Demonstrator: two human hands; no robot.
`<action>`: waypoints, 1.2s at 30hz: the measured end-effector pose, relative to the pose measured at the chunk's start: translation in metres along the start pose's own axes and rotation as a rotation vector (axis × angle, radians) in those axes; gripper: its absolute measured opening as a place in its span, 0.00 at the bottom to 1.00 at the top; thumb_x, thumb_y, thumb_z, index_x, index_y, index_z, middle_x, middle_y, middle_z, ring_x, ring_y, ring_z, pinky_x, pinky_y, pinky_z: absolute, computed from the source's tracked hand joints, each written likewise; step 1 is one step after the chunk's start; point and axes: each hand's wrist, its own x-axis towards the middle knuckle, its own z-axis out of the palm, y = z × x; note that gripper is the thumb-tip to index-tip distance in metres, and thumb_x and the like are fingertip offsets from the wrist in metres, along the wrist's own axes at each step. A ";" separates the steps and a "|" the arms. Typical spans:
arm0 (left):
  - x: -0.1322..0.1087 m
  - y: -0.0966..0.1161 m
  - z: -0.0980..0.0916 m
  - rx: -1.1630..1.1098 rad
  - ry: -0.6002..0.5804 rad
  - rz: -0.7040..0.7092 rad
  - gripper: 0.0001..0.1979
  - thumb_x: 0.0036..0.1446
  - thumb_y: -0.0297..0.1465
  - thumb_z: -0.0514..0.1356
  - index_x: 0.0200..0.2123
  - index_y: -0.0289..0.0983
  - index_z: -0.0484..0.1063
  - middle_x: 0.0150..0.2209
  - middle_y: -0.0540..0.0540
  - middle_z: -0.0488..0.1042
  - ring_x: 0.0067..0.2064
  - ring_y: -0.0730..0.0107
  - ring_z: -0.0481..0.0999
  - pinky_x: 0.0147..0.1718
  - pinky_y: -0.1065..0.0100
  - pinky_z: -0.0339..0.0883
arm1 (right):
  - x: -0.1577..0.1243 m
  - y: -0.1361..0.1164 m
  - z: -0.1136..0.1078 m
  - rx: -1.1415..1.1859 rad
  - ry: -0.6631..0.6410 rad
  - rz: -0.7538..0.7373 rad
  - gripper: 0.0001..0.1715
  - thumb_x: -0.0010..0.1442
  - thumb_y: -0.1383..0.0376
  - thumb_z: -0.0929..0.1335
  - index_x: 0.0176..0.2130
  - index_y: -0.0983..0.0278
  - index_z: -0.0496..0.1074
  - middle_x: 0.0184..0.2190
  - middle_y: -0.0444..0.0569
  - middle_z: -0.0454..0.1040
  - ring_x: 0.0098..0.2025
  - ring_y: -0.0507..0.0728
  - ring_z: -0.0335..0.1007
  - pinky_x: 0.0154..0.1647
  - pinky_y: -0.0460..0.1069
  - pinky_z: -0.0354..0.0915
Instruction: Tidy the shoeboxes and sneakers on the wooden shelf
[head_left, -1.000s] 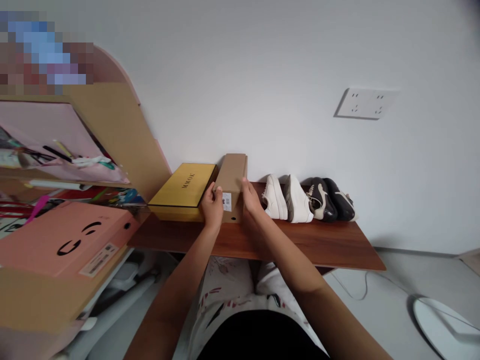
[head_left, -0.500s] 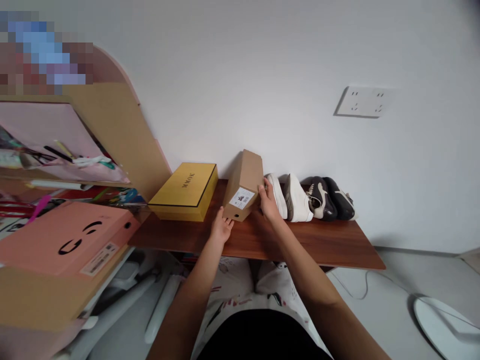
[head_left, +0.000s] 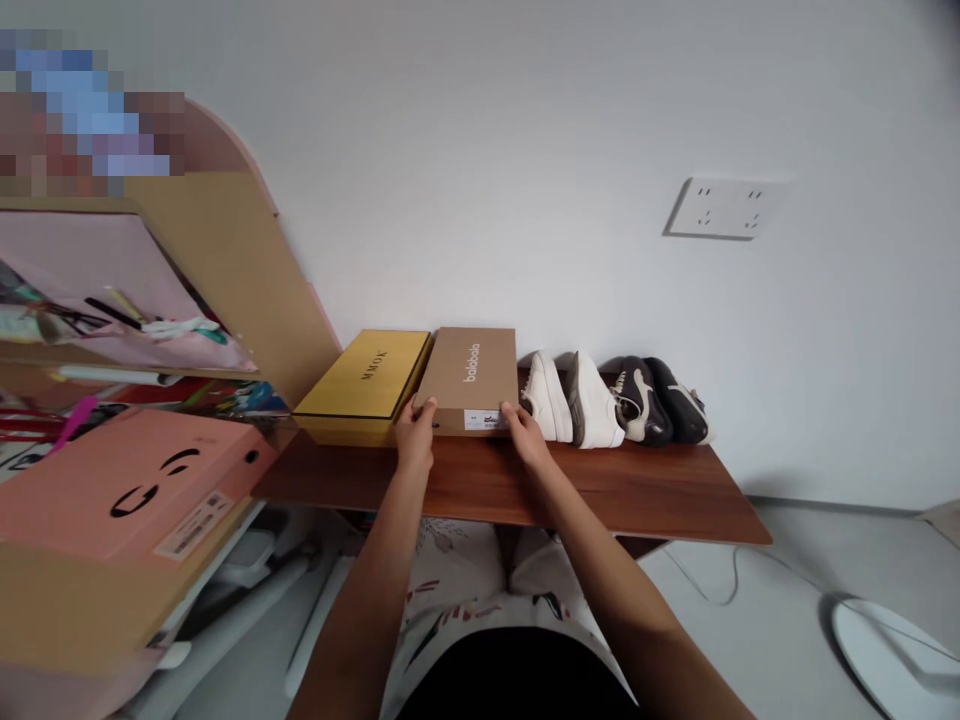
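A brown cardboard shoebox (head_left: 469, 365) marked "balabala" lies flat on the dark wooden bench (head_left: 480, 485), its labelled end facing me. My left hand (head_left: 416, 430) grips its near left corner, thumb on the lid edge. At the near right corner my right hand (head_left: 521, 430) holds it the same way. Close against the box's left side sits a yellow shoebox (head_left: 364, 375) with a black line around its lid. To its right stand a pair of white sneakers (head_left: 551, 400) and a pair of black shoes (head_left: 645, 400).
A pink shoebox (head_left: 142, 485) rests on a desk (head_left: 67, 590) at the left, below a shelf unit (head_left: 247, 270) with pens and papers. White wall behind carries a socket panel (head_left: 720, 208). A white round base (head_left: 892, 650) and a cable lie on the floor at right.
The brown shoebox was tilted on its edge and now lies flat, lid up, beside the yellow box. Both hands have shifted to its near corners.
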 end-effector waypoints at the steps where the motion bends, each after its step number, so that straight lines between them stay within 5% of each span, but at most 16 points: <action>1: 0.001 -0.002 -0.001 0.018 0.005 -0.009 0.22 0.52 0.39 0.65 0.49 0.37 0.75 0.44 0.45 0.79 0.48 0.66 0.78 0.50 0.66 0.70 | -0.001 0.003 0.002 0.005 0.002 0.023 0.39 0.61 0.39 0.62 0.56 0.64 0.74 0.54 0.55 0.77 0.62 0.63 0.68 0.65 0.58 0.58; 8: -0.001 -0.009 -0.003 0.071 0.044 -0.046 0.18 0.52 0.36 0.64 0.46 0.37 0.76 0.41 0.46 0.79 0.47 0.65 0.78 0.50 0.66 0.70 | -0.002 0.015 0.011 0.003 0.033 0.095 0.38 0.60 0.40 0.64 0.55 0.64 0.74 0.53 0.56 0.78 0.63 0.64 0.67 0.66 0.58 0.58; 14: -0.008 0.001 -0.007 0.258 0.055 0.022 0.20 0.57 0.37 0.61 0.51 0.34 0.73 0.50 0.38 0.77 0.56 0.58 0.75 0.58 0.59 0.66 | -0.011 0.011 0.008 -0.040 0.067 0.069 0.37 0.59 0.41 0.66 0.54 0.65 0.75 0.54 0.57 0.76 0.62 0.65 0.67 0.65 0.58 0.59; 17: -0.034 0.002 -0.005 0.399 0.130 0.207 0.26 0.58 0.37 0.62 0.58 0.33 0.68 0.59 0.33 0.69 0.63 0.55 0.68 0.64 0.56 0.58 | -0.024 0.013 -0.026 -0.049 0.155 -0.100 0.34 0.60 0.43 0.66 0.52 0.65 0.75 0.52 0.58 0.77 0.55 0.63 0.72 0.58 0.56 0.65; 19: -0.063 -0.004 0.005 0.404 0.085 0.364 0.28 0.60 0.38 0.60 0.62 0.35 0.64 0.63 0.33 0.65 0.65 0.56 0.65 0.65 0.56 0.56 | -0.034 0.017 -0.061 -0.111 0.339 -0.202 0.32 0.61 0.44 0.66 0.52 0.64 0.74 0.50 0.58 0.76 0.51 0.62 0.72 0.53 0.55 0.68; 22: -0.108 -0.022 0.039 0.344 -0.218 0.416 0.24 0.63 0.38 0.57 0.61 0.39 0.65 0.62 0.36 0.67 0.64 0.58 0.67 0.64 0.56 0.59 | -0.044 0.028 -0.113 -0.256 0.635 -0.193 0.34 0.61 0.45 0.65 0.54 0.66 0.70 0.50 0.60 0.73 0.50 0.63 0.69 0.52 0.57 0.67; 24: -0.126 -0.035 0.070 0.337 -0.421 0.317 0.24 0.63 0.38 0.58 0.61 0.38 0.65 0.61 0.35 0.68 0.63 0.56 0.68 0.63 0.54 0.61 | -0.045 0.037 -0.137 -0.335 0.696 -0.121 0.36 0.61 0.45 0.65 0.56 0.68 0.68 0.51 0.63 0.72 0.53 0.65 0.67 0.55 0.59 0.64; 29: -0.115 -0.053 0.132 0.457 -0.465 0.041 0.32 0.55 0.36 0.66 0.60 0.32 0.63 0.62 0.30 0.67 0.65 0.50 0.65 0.63 0.54 0.59 | -0.031 0.059 -0.155 -0.364 0.537 0.028 0.40 0.57 0.43 0.67 0.56 0.69 0.67 0.53 0.63 0.73 0.57 0.67 0.67 0.58 0.58 0.63; 32: -0.098 -0.049 0.145 0.503 -0.570 -0.026 0.25 0.54 0.36 0.67 0.52 0.32 0.68 0.51 0.34 0.76 0.55 0.52 0.75 0.55 0.56 0.67 | -0.017 0.059 -0.160 -0.337 0.433 0.052 0.42 0.52 0.42 0.70 0.55 0.68 0.67 0.49 0.60 0.75 0.54 0.65 0.71 0.54 0.55 0.67; 36: -0.083 -0.027 0.149 0.635 -0.699 0.105 0.20 0.52 0.35 0.68 0.45 0.34 0.69 0.44 0.39 0.78 0.48 0.55 0.78 0.47 0.60 0.70 | -0.003 0.043 -0.172 -0.382 0.272 0.016 0.40 0.51 0.43 0.72 0.52 0.68 0.67 0.41 0.54 0.78 0.43 0.63 0.75 0.45 0.53 0.69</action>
